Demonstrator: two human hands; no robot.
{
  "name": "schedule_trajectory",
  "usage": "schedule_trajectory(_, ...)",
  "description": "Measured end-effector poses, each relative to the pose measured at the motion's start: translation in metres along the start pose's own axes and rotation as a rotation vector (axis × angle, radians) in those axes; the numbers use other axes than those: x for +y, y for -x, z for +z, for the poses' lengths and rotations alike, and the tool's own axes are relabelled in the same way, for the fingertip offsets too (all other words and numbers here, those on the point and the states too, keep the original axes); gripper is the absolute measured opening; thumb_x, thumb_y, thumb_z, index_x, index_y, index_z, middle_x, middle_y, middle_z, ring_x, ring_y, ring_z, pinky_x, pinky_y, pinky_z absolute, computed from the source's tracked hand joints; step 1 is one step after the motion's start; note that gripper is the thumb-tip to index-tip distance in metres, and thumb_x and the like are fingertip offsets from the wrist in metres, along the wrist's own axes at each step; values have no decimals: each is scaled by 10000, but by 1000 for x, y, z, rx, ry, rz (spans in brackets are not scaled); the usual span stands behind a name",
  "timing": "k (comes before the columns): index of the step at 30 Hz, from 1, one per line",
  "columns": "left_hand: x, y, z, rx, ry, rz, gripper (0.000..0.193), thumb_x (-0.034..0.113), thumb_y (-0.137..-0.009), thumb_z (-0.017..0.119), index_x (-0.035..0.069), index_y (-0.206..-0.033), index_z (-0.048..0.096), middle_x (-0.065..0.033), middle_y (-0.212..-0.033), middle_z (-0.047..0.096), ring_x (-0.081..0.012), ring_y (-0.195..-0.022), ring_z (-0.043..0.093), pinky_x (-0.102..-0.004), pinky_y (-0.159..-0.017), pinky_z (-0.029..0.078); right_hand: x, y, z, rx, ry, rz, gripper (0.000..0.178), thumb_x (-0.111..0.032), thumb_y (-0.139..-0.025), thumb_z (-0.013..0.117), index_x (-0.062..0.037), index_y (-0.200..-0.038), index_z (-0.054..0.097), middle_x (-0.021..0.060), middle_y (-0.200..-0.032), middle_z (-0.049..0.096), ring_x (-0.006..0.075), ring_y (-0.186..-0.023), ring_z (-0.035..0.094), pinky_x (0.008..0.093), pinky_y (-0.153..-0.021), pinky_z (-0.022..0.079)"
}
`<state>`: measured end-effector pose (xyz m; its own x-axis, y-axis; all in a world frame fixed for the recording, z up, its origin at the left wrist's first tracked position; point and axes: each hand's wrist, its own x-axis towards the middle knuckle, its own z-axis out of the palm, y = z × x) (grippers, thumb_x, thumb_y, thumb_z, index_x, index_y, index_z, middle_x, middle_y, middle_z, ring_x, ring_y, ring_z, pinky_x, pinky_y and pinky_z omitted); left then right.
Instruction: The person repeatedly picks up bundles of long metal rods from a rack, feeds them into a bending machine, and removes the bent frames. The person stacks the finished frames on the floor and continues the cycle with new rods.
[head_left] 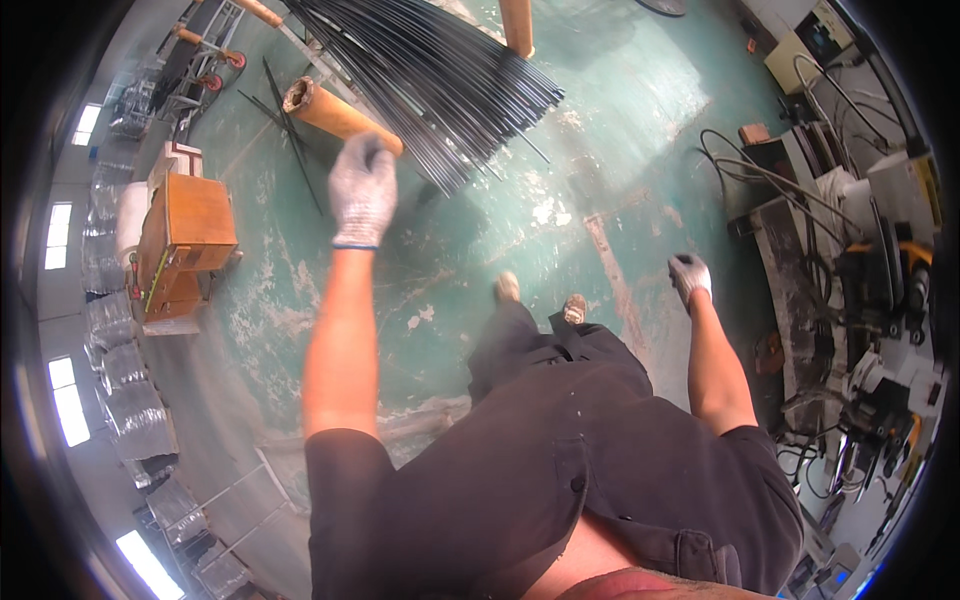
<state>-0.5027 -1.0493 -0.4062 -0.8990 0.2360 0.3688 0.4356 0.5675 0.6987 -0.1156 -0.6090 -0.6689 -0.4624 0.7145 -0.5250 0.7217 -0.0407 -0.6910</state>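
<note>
My left hand (364, 190), in a white knit glove with dark grey fingers, reaches forward over the floor. In the picture it overlaps the near end of an orange-brown roller (345, 119); whether it touches the roller I cannot tell. Its fingers point away and are partly hidden by the back of the hand. Just beyond lies a large bundle of long black rods (440, 85), their ends fanned toward me. My right hand (689, 277), gloved the same way, hangs out to the right above the floor. Its fingers are curled in, and nothing shows in them.
A wooden cabinet (195, 225) stands at the left. Machinery with loose cables (770, 180) lines the right side. Loose dark rods (290, 135) lie left of the roller. Silver-wrapped bundles (140, 415) run along the left wall. The green floor (470, 235) is worn and patched.
</note>
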Motion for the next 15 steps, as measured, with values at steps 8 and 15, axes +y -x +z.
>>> schedule_trajectory(8, -130, -222, -49, 47, -590, -85, 369, 295, -958, 654, 34, -1209, 727, -228, -1206, 742, -408, -1155, 704, -469, -1030, 541, -197, -82, 179, -130, 166, -223, 445, -319, -935, 763, -16, -1258, 740, 121, -1093, 797, 213, -939, 745, 352, -846, 584)
schedule_trajectory(15, -198, -305, -3, -9, -575, -127, 418, 397, -1000, 602, 65, -1228, 716, -228, -1198, 731, -446, -1149, 679, -518, -1024, 529, -286, -98, 309, -225, 482, -208, 572, -382, -875, 770, -21, -1314, 700, 217, -1228, 763, 347, -1165, 730, 404, -1021, 555)
